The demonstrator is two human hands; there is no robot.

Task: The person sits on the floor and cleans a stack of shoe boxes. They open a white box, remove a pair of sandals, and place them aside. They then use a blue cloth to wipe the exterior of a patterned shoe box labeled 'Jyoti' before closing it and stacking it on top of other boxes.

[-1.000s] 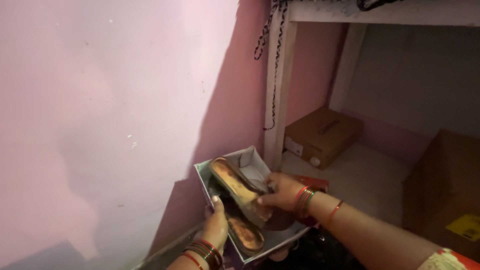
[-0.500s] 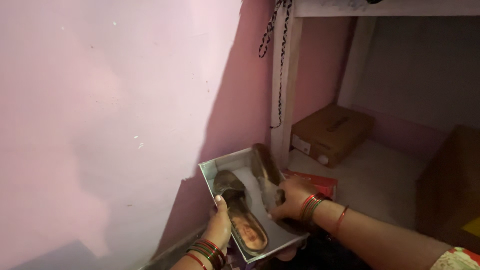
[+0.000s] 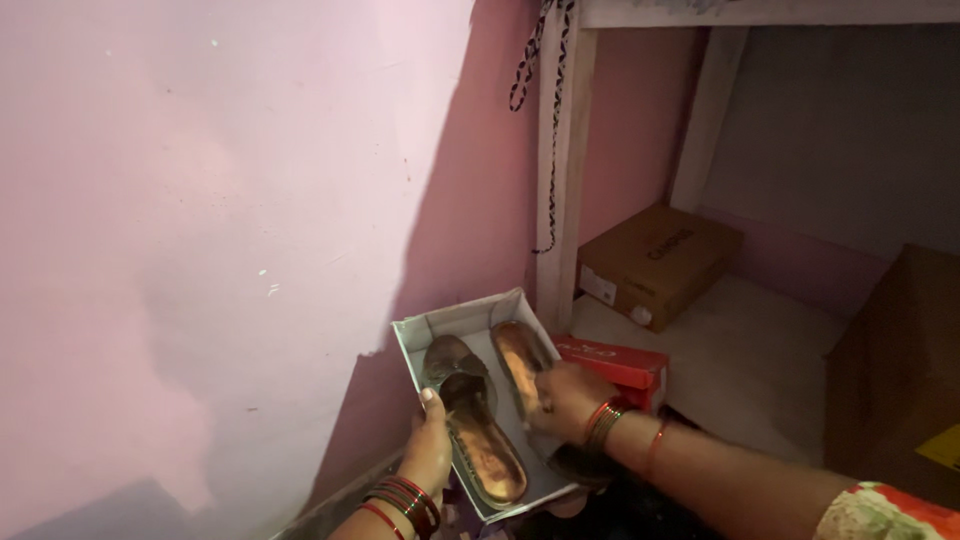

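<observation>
From the head camera I look down into a dim corner by a pink wall [image 3: 200, 250]. My left hand [image 3: 430, 455] has its grip closed on the near left edge of an open white shoe box [image 3: 440, 325], thumb over the rim, which keeps the box tilted up toward me so its inside shows. One sandal [image 3: 470, 425] lies flat along the left side of the box, sole down. My right hand [image 3: 570, 395] is closed around the heel end of the second sandal [image 3: 518, 362], holding it toe-first and slanted against the box's right side, beside the first; held that way, it fits the narrow space left there. Both wrists carry red and green bangles.

Just right of the box, partly behind my right hand, sits a red box lid [image 3: 625, 362]. Farther off, under a white wooden frame [image 3: 555, 200], a brown cardboard box [image 3: 655, 262] rests on the pale floor. A braided cord [image 3: 553, 130] hangs down the frame's post. A larger brown carton [image 3: 900, 360] stands at the far right.
</observation>
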